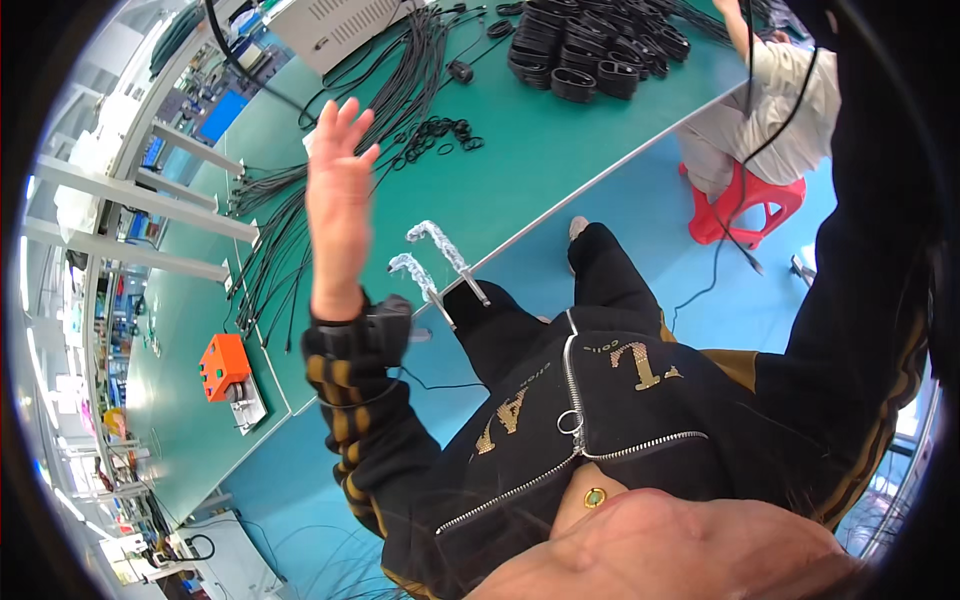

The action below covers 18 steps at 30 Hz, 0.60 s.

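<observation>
My left hand (pixel 340 195) is raised above the green bench, its fingers apart and nothing held in them. A dark strap or band sits at its wrist. Behind and beside it lie long black cables (pixel 285 235). Several small black rings (pixel 440 138) are scattered to the right of its fingertips. Two bent metal rods (pixel 440 248) wrapped in pale, crinkled material stick out at the bench's edge, nearest my body. My right arm (pixel 880 230) stretches up along the dark right rim, and its hand is out of view.
Coiled black cables (pixel 590 50) are heaped at the far end of the green bench (pixel 520 160), near a light metal box (pixel 335 30). An orange device (pixel 225 368) stands at the left. Another person (pixel 770 110) sits on a red stool (pixel 745 205). White shelf posts (pixel 140 190) line the left.
</observation>
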Motion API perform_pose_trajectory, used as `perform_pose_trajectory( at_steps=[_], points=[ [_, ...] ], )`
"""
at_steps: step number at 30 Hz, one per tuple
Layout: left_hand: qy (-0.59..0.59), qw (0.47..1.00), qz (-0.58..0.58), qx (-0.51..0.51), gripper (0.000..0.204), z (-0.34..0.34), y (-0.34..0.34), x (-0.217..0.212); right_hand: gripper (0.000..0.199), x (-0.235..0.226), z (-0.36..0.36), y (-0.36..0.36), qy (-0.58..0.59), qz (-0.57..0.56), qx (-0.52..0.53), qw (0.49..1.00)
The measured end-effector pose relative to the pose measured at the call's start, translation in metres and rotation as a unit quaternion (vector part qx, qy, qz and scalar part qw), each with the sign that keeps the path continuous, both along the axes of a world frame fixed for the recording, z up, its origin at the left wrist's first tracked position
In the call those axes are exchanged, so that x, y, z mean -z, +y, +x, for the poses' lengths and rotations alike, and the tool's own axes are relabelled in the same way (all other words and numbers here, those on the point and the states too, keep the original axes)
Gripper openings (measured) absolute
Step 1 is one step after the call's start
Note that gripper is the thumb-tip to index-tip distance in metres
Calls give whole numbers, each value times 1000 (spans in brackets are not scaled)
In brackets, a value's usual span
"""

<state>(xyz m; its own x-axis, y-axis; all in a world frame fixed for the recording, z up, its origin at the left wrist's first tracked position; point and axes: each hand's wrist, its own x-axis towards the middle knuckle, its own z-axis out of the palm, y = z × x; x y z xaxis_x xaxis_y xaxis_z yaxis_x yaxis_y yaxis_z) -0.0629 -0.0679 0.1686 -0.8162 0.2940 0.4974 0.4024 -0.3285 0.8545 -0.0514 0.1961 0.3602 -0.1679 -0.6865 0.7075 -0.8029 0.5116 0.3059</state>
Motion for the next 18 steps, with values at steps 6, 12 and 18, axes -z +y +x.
perform_pose_trajectory(
  at_steps=[6, 12, 18],
  points=[
    [424, 738, -242, -467, 37, 42, 61, 24, 9, 12, 62, 33, -133, -71, -82, 985],
    [556, 692, -280, -365, 25, 141, 78, 31, 8, 61, 81, 66, 32, 6, -88, 996],
    [165, 948, -231, -146, 20, 120, 85, 82, 13, 80, 96, 67, -179, 28, -29, 983]
  ],
)
